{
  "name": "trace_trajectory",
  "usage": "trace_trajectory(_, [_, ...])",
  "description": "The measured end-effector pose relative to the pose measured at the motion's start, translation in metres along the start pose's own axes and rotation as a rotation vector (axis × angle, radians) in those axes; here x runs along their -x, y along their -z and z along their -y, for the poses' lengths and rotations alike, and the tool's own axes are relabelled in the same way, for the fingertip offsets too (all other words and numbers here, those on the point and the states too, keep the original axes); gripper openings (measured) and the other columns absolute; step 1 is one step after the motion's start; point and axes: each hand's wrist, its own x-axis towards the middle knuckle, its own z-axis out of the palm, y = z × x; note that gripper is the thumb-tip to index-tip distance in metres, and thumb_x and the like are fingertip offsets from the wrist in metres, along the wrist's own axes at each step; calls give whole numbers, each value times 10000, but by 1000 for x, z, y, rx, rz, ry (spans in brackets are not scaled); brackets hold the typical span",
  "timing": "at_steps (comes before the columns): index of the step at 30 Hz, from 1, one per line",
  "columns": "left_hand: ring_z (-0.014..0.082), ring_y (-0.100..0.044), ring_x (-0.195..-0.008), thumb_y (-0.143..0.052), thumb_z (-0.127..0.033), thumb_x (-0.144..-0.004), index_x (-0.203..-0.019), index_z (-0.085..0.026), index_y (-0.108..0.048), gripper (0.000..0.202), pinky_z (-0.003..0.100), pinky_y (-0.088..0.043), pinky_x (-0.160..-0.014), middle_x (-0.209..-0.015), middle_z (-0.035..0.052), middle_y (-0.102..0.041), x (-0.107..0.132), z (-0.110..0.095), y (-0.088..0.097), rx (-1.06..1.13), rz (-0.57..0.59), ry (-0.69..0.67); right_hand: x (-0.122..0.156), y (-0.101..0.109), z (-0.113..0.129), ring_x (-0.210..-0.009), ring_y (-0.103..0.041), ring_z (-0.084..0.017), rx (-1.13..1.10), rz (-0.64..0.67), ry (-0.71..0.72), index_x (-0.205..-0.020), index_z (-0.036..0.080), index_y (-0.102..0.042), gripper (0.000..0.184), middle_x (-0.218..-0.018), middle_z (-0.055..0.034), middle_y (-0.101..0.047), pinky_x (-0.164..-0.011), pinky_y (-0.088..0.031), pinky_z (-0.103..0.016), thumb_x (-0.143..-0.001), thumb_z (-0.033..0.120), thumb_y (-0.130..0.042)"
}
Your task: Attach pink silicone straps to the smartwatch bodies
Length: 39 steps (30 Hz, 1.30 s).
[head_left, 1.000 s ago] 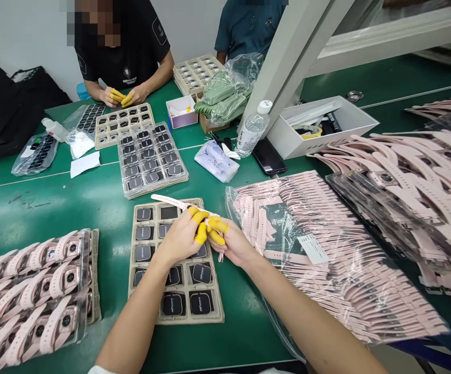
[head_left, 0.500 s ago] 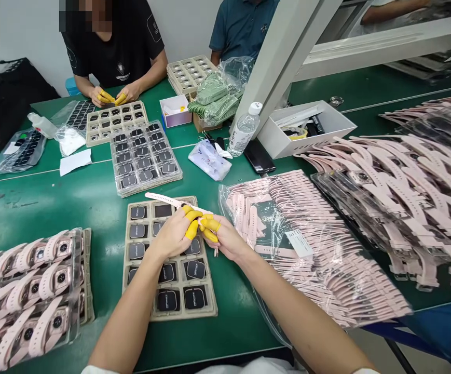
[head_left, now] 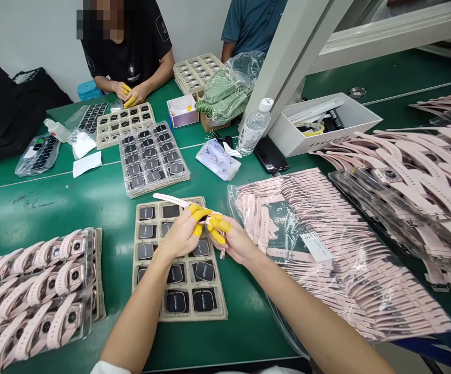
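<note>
Left hand [head_left: 180,235] and right hand [head_left: 237,245] both pinch a pale pink watch strap [head_left: 171,200] — its free end runs toward ten o'clock, nearer the left hand.

Left hand [head_left: 178,234] and right hand [head_left: 237,245], yellow finger cots [head_left: 201,214] on, pinch a pale watch strap [head_left: 168,199] above a beige tray [head_left: 194,316].
</note>
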Motion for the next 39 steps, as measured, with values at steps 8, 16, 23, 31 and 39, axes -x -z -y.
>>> trace_trajectory(8, [265,-564,-1298,-375,-92,-1002,-1504,-194,-486,524,488,-489,-1141,-1365,157,-574,0,-4,-11,-27,-46,38,1,-5,4,-367,-247,-62,-95,-9,13,-822,212,-579,346,-461,91,-459,-363,-224,-191,-802,476,-801])
trace_trajectory(16, [289,-554,-1278,-370,4,-894,-1500,-165,-486,640,504,-518,-1114,-1295,159,-599,5,11,-9,-289,22,-44,2,2,5,-361,-292,-57,64,-25,-51,-731,194,-566,378,-443,72,-467,-364,-234,-189,-814,492,-784])
trace_trajectory(23, [292,-577,-1256,-392,0,-860,-1483,-166,-513,655,497,-533,-1085,-1312,166,-605,5,9,-11,-208,6,-28,4,1,7,-371,-304,-66,60,14,-28,-741,202,-563,370,-458,73,-467,-371,-254,-199,-848,498,-757])
trace_trajectory(31, [276,-585,-1264,-398,-22,-898,-1506,-208,-511,646,471,-516,-1104,-1309,142,-619,3,8,-12,-139,-12,-6,4,-3,6,-373,-295,-69,-36,22,-35,-727,208,-561,349,-453,75,-461,-371,-246,-203,-821,465,-777])
trace_trajectory(39, [243,-644,-1202,-429,-98,-987,-1404,-220,-609,471,416,-521,-1073,-1280,105,-692,-1,-4,-4,139,-37,75,7,-4,13,-380,-307,-73,-85,87,-22,-746,211,-556,332,-452,79,-461,-382,-267,-200,-844,444,-772])
